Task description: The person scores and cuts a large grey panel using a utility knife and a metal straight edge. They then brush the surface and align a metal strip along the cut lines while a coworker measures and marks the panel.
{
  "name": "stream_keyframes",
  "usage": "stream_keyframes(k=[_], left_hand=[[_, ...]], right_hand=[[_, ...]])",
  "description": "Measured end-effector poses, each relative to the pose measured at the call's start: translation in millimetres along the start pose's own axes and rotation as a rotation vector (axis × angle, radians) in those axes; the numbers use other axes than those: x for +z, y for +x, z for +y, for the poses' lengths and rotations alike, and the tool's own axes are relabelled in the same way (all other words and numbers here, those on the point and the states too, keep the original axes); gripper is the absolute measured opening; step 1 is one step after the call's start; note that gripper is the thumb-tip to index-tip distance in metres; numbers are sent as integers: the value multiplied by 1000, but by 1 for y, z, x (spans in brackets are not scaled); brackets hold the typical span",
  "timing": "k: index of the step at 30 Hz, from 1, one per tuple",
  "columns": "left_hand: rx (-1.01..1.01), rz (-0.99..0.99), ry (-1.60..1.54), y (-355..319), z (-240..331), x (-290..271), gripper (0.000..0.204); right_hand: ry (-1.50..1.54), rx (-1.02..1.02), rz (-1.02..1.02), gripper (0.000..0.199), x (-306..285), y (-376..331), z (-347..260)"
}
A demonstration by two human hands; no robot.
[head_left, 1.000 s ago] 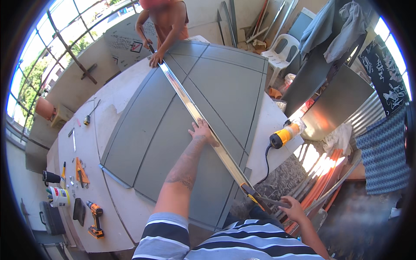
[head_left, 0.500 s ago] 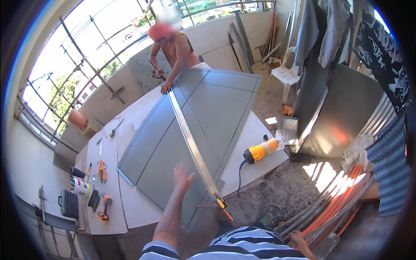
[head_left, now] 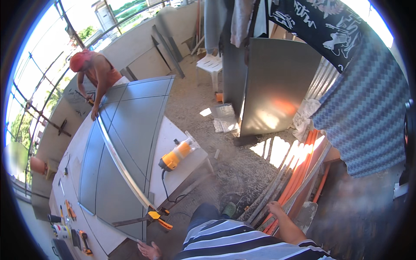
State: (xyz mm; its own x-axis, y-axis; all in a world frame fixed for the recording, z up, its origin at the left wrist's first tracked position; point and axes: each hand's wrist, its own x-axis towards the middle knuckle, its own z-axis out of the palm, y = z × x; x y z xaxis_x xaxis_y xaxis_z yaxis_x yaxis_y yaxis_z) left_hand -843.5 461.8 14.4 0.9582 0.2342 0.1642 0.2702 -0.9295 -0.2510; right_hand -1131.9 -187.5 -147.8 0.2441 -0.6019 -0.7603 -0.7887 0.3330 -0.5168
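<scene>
My left hand (head_left: 149, 250) is at the near corner of a large grey sheet-metal panel (head_left: 117, 143), fingers stretched out and empty; whether it touches the edge I cannot tell. My right hand (head_left: 274, 209) hangs at my right side in front of the orange pipes, fingers loosely curled, with nothing visible in them. A long metal straightedge (head_left: 123, 169) lies across the panel, with a yellow-and-black clamp (head_left: 156, 216) at its near end. At the far end a co-worker (head_left: 97, 71) in a red head covering bends over it, one hand pressing it down.
A yellow power tool (head_left: 175, 157) with a cord rests on the white tabletop (head_left: 171, 134). At the left lie an orange drill (head_left: 85, 243) and other hand tools. Orange pipes (head_left: 299, 160), a leaning metal sheet (head_left: 277, 86), a hanging checked cloth (head_left: 359, 108) and a white chair (head_left: 210, 65) stand right.
My view has turned right, so the table and co-worker sit further left. My left hand has moved from over the panel to its near corner. The co-worker still holds the straightedge's far end.
</scene>
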Motion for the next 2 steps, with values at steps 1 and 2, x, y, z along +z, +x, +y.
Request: stream_keyframes(k=[1, 2], left_hand=[[60, 205, 308, -29, -6, 39, 105], [101, 207, 278, -5, 41, 41, 105]], right_hand=[[-21, -31, -10, 29, 9, -3, -5], [-34, -57, 25, 32, 1, -5, -7]])
